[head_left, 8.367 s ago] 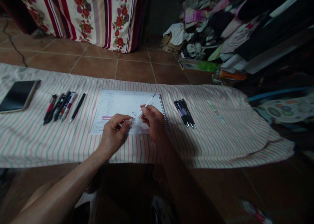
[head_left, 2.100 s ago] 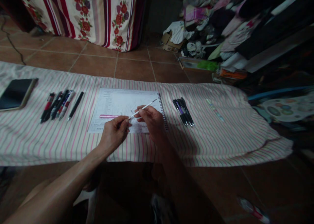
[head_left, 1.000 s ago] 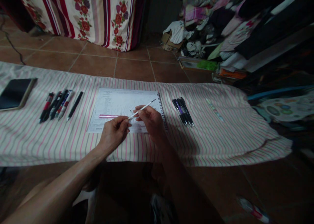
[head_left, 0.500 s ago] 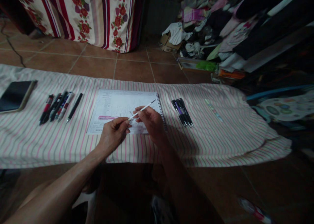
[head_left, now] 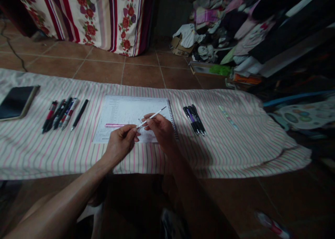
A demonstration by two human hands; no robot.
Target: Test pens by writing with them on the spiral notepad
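Observation:
My left hand (head_left: 124,137) pinches the lower end of a slim white pen refill (head_left: 154,116) with a dark tip. Farther up the same refill, my right hand (head_left: 159,127) grips it between thumb and fingers. It slants up to the right above a spiral-bound notebook (head_left: 128,108) with a printed sheet. On the paper, left of my hands, lies a pink pen barrel (head_left: 113,125), its right end hidden behind my left hand. Something small and dark shows by my right fingertips, too small to name.
Several pens (head_left: 61,115) and a black pen (head_left: 80,115) lie left of the notebook, with a dark tablet-like thing (head_left: 17,103) beyond. To the right are several dark pens (head_left: 195,119) and a pale patterned stick (head_left: 227,117). Striped cloth (head_left: 235,151) covers the table.

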